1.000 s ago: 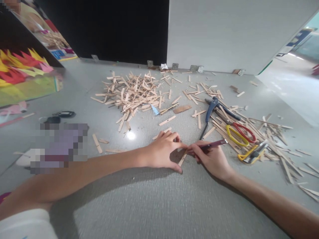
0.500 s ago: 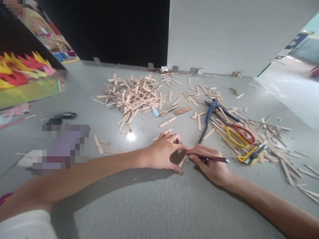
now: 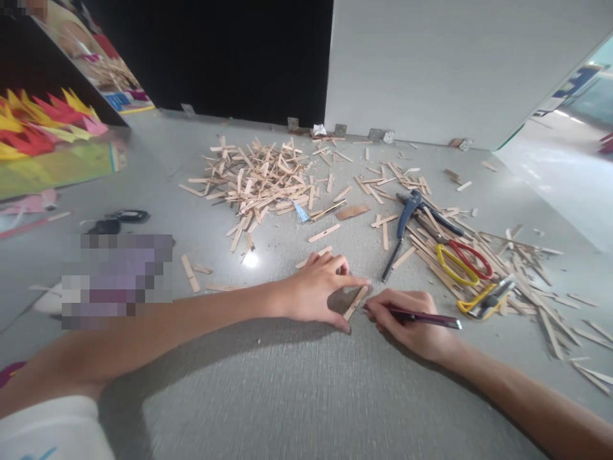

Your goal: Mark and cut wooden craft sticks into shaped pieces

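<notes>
My left hand (image 3: 322,286) rests on the grey table, thumb and forefinger spanning a short wooden craft stick (image 3: 357,301) and holding it at its two ends. Small dark marks show near the middle of this stick. In the fingers of my right hand (image 3: 416,322) is a dark red pen (image 3: 426,318) with a silver end. Its tip points left, just beside the stick and apart from it.
Behind my hands lies a large heap of craft sticks (image 3: 263,172). To the right are blue-handled pliers (image 3: 408,211), scissors (image 3: 462,262) with red and yellow handles, a yellow utility knife (image 3: 486,299) and scattered sticks. Black and white panels (image 3: 407,70) stand behind.
My right hand has drawn back a little to the right, taking the pen tip off the stick. My left forefinger has straightened slightly along the stick's far end.
</notes>
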The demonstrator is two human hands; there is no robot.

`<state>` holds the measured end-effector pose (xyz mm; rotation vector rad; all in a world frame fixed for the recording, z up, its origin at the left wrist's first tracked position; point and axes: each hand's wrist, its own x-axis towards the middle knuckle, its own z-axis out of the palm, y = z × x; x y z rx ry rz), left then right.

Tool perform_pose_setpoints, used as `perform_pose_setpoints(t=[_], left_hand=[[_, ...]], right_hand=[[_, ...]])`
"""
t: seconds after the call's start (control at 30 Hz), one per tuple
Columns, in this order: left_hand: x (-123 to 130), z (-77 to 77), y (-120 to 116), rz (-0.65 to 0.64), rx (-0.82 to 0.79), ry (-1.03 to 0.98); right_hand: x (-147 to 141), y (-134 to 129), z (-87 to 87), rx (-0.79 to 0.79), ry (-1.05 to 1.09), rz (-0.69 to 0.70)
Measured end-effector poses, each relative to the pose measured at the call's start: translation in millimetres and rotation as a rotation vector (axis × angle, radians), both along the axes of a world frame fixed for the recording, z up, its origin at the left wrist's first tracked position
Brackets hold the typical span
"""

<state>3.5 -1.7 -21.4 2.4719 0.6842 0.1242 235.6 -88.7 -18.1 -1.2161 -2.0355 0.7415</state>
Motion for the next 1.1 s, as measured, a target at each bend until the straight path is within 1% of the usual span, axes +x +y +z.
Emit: perform_pose_setpoints(t=[0.1, 0.2, 0.27, 0.33, 0.47, 0.53, 0.63, 0.7, 0.87, 0.93, 1.03, 1.1], left_hand=[[0, 1.6, 3, -0.044, 0.016, 0.013], [0, 4.1, 5, -0.079, 0.003, 0.014], [1, 4.2, 5, -0.065, -0.025, -0.003], [3, 2.8, 4, -0.035, -0.036, -0.029], [4, -0.2, 1, -0.020, 0.001, -0.041], [4, 0.3, 1, -0.033, 0.004, -0.022], [3, 2.6, 2, -0.047, 0.006, 0.006], [3, 3.5, 2, -0.052, 0.010, 0.013], [2, 2.7, 3, -0.048, -0.003, -0.001], [1, 3.7, 5, -0.051, -0.030, -0.015], [-1, 8.8, 9, -0.037, -0.145, -0.063], [-2, 13.2, 12, 0.030, -0.240, -0.130]], right_hand=[[-2, -1, 2.2, -0.052, 0.012, 0.012], [-7, -1, 4.7, -0.186, 0.083, -0.010], [-9, 0, 5.7, -0.266, 0.125, -0.010], [-11, 1, 5.5, -0.296, 0.124, 0.004], [-12, 1, 2.3, -0.260, 0.082, 0.027], [-13, 1, 0.7, -0.239, 0.064, -0.002], [-13, 1, 0.3, -0.214, 0.031, -0.086], [-14, 1, 0.8, -0.226, 0.031, -0.110], [-14, 3, 0.5, -0.291, 0.085, -0.082], [-14, 4, -0.4, -0.302, 0.085, -0.080], [-13, 4, -2.0, -0.299, 0.085, -0.071], [-13, 5, -2.7, -0.298, 0.085, -0.072]])
